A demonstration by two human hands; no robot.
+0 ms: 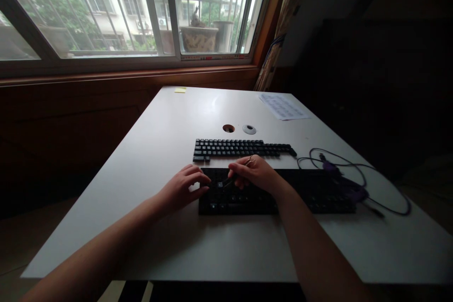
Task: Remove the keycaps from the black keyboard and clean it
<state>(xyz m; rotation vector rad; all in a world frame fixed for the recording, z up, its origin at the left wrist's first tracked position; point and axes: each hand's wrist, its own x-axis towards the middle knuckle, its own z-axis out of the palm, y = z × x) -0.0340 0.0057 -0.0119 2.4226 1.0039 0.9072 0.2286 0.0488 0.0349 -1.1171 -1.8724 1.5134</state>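
Note:
A black keyboard (311,193) lies on the white table (170,132) in front of me. My left hand (184,188) rests curled at the keyboard's left end, its fingertips touching the corner. My right hand (253,173) is closed on a thin wire keycap puller (230,180), whose tip sits on a key near the keyboard's upper left. Just behind the keyboard, loose dark keycaps (240,147) are laid out in rows on the table.
A purple-and-black cable (354,184) coils at the keyboard's right end. A printed sheet (283,106) lies far right, a yellow sticky note (180,89) by the far edge. A cable hole (228,128) and its cap (249,129) sit mid-table. A window is behind.

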